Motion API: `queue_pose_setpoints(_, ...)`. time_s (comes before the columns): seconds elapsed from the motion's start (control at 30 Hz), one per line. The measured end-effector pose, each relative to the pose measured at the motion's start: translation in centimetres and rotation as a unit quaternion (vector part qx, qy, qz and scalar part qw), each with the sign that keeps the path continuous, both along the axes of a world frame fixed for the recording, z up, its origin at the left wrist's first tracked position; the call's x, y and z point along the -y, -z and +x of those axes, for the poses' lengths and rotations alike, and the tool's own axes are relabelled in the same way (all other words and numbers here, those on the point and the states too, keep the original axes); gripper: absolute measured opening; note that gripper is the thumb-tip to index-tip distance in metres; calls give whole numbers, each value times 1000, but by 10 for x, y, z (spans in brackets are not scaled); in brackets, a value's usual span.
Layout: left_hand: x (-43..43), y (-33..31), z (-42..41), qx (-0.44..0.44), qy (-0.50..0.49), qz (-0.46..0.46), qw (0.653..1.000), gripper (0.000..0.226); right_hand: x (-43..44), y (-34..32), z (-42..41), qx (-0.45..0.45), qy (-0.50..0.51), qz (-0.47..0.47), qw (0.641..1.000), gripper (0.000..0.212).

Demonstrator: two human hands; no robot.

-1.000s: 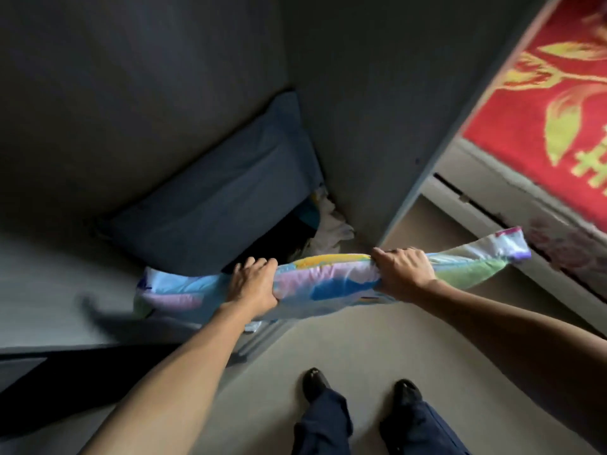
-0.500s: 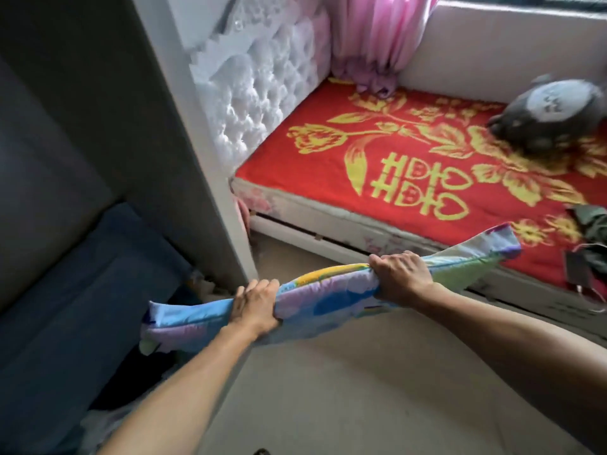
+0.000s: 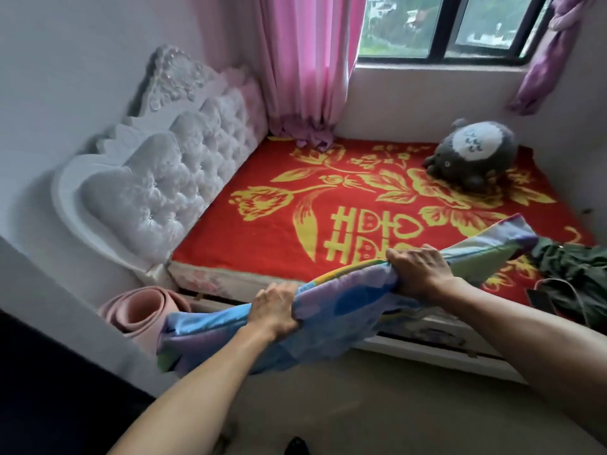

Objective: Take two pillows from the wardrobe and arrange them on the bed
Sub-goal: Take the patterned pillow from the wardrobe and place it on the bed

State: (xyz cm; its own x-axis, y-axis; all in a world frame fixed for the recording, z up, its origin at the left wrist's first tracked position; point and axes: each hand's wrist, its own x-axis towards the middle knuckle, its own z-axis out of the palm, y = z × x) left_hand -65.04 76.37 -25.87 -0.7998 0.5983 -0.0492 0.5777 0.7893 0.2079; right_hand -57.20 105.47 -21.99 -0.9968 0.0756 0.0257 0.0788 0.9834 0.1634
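Note:
I hold a flat pillow (image 3: 341, 300) in a pastel patchwork cover of blue, purple, green and yellow, level in front of me. My left hand (image 3: 274, 307) grips its near edge left of centre. My right hand (image 3: 418, 269) grips the same edge further right, over the bed's front edge. The bed (image 3: 262, 238) has a red blanket with yellow flowers and a white tufted headboard (image 3: 170, 178) on the left. The wardrobe is out of sight except for a dark edge (image 3: 39, 382) at lower left.
A grey plush toy (image 3: 473, 156) lies at the bed's far right. Dark green clothing (image 3: 578, 274) and a black phone with a cable (image 3: 542, 298) sit at the right front. A rolled pink mat (image 3: 144, 311) stands by the headboard. Pink curtain (image 3: 305, 60) hangs by the window.
My view has swung from inside the wardrobe to the bed. Both hands have kept their grip and carried the pillow out of the wardrobe toward the bed's front edge.

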Motion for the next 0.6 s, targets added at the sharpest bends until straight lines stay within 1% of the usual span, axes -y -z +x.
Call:
queue_pose_setpoints(0.13,-36,-14,-84,-8,35,-2,999,30,-31,-13,-69,0,34,9,999,40)
queue_pose_setpoints(0.27,-60,-30,-163,-58,60,-15,996,26,-51,-19,-128,-26,51,20,998,42)
queue_pose_setpoints(0.4,-78,-30,-226,-118,66,-30,990,23,-66,-13,-188,-35,50,46,997,44)
queue_pose_setpoints(0.53,-94,-23,-294,-135,57,-55,988,22,-84,1,-266,-65,14,26,997,47)
queue_pose_setpoints(0.6,-101,-21,-330,-132,38,-66,988,23,-92,12,-314,-56,5,-3,998,48)
